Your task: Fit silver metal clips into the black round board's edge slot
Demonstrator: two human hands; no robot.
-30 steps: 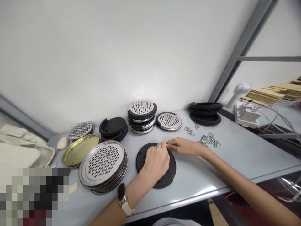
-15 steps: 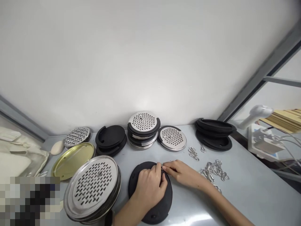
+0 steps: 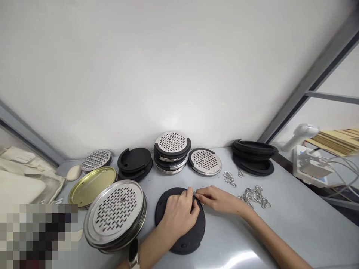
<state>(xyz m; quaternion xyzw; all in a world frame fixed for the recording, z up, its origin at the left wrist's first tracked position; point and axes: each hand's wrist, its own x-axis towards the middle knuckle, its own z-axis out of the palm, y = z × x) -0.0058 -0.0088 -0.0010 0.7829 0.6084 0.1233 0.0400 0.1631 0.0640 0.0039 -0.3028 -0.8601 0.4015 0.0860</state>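
Both hands are met at the far edge of the black disc (image 3: 182,231).
Left hand (image 3: 179,215) is laid curled upon it; a small metal clip (image 3: 194,194) is pinched by right hand (image 3: 214,200). No writing can be read.

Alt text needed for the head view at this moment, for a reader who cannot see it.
Both hands meet at the far edge of a flat round black disc on a grey table: the left hand rests on it, the right hand pinches a small silver metal piece. Stacks of perforated round steel plates and loose silver wire hooks lie around.

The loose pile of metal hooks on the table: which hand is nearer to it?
Right. The right hand lies just left of the hooks; the left hand rests farther away, on the black disc.
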